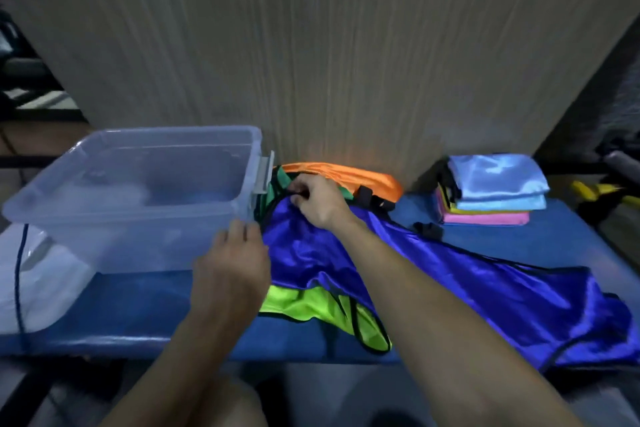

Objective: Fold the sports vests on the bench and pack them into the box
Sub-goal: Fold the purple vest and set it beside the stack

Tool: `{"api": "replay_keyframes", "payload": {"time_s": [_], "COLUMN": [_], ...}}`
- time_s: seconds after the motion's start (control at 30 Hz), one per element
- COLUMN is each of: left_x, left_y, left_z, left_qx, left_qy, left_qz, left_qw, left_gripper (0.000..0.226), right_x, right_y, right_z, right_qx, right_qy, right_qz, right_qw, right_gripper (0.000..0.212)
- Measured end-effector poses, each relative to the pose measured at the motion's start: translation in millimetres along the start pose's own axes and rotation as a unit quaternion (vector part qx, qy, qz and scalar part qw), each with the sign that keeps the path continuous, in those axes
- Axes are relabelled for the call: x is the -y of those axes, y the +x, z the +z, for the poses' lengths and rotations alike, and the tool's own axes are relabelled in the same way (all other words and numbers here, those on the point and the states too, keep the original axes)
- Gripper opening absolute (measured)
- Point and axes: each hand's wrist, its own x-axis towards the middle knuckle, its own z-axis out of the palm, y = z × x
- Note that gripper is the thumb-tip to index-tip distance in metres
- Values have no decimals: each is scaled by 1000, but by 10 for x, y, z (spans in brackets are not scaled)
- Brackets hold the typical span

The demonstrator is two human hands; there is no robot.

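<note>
A shiny dark blue vest (pixel 450 281) lies spread across the blue bench (pixel 138 308), on top of a neon green vest (pixel 325 312). Behind them lie an orange vest (pixel 346 173) and a green one (pixel 280 180). My right hand (pixel 318 199) pinches the black trim at the blue vest's far edge. At that vest's left edge, beside the box corner, my left hand (pixel 232 267) has its fingers curled on the fabric. The clear plastic box (pixel 131 191) stands on the bench's left end, with nothing plainly visible inside.
A stack of folded vests (pixel 491 191), light blue on top with yellow and pink below, sits at the bench's far right. A wood-grain wall (pixel 311 45) rises directly behind the bench. A white sheet and a blue cord (pixel 20 281) lie at the left.
</note>
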Motion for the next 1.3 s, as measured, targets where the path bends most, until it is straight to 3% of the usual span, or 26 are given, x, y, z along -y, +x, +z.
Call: {"api": "replay_keyframes", "payload": {"time_s": [0.13, 0.2, 0.27, 0.4, 0.5, 0.57, 0.67, 0.77, 0.9, 1.03, 1.17, 1.3], "left_x": [-388, -481, -586, -1246, -1860, -2144, -2329, -2396, -2468, -2546, -2598, -2581], "left_y": [185, 311, 458, 612, 558, 481, 372, 371, 468, 500, 515, 543], "left_z": [60, 76, 13, -157, -143, -39, 158, 286, 357, 364, 361, 403], "left_qx": [95, 200, 241, 205, 218, 236, 260, 286, 298, 310, 326, 344], "left_qy": [-80, -35, 23, -108, -190, -215, -219, -206, -229, -221, -220, -235], "left_qz": [138, 173, 177, 228, 288, 310, 317, 321, 301, 280, 273, 268], "left_qw": [983, 964, 954, 946, 913, 895, 885, 879, 876, 881, 878, 869], "left_gripper": [25, 35, 30, 30, 28, 29, 30, 27, 11, 12, 13, 16], "right_x": [-21, -121, -376, -1190, -1821, -2133, -2387, -2485, -2536, -2600, -2613, -2420], "right_y": [-165, -358, -626, -1353, -2005, -2393, -2756, -2885, -2854, -2694, -2569, -2624], "right_z": [-195, -423, -729, -1427, -1882, -2092, -2230, -2325, -2375, -2336, -2282, -2331], "right_qx": [29, 3, -29, -165, -279, -326, -298, -266, -241, -223, -286, -354], "right_qy": [5, 31, 60, 27, -105, -147, -123, -79, -41, -22, -15, 13], "right_qz": [-53, -70, -65, 54, 188, 250, 351, 393, 408, 421, 415, 314], "right_qw": [998, 997, 996, 984, 936, 900, 879, 876, 880, 879, 864, 881], "right_gripper": [40, 38, 28, 15, 6, 14, 22, 30, 47, 63, 36, 43]}}
